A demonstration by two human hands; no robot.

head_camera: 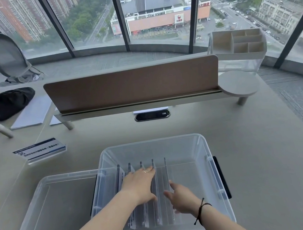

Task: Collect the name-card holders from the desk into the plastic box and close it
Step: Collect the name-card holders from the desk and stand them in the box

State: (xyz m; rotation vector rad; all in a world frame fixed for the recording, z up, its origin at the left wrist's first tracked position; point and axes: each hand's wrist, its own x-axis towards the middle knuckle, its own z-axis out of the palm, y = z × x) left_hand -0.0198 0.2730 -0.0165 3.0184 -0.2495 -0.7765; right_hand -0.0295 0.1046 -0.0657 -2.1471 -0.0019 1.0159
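Upright name-card holders (161, 190) in the plastic box (198, 147); lid (50, 213) alongside

Single head view, forward and down, close over the desk (245, 141).

Both forearms are bare, with no sleeves in view. The left hand (139, 186) wears a thin, pale ring (144, 171) on one finger. A dark cord bracelet (201, 211) circles the wrist of the right hand (182, 199), its loose ends trailing from a knot.
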